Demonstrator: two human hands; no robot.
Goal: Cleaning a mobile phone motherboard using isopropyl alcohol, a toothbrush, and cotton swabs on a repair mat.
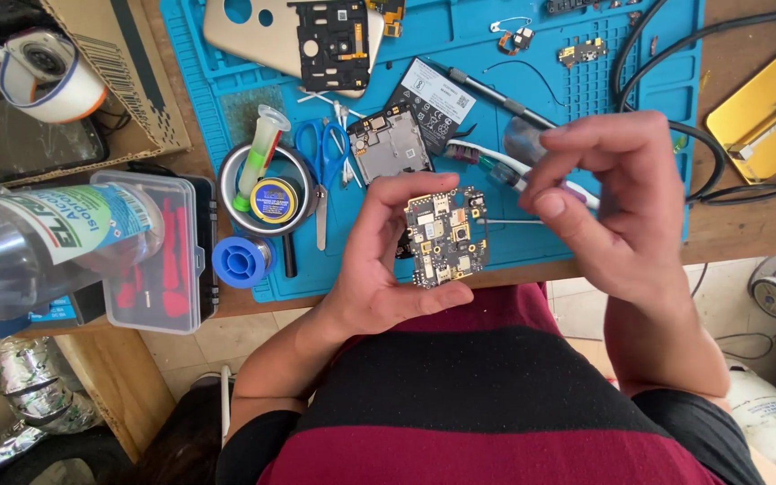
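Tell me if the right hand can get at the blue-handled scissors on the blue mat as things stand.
Probably not directly. The right hand is on the far side of the left hand, which holds the small circuit board between it and the blue-handled scissors. It would have to cross over them.

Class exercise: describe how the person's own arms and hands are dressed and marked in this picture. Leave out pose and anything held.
Both hands, left and right, are bare: no gloves, rings or watch visible. The forearms are uncovered, with no sleeve reaching them. The shirt has broad horizontal bands of dark red and black.
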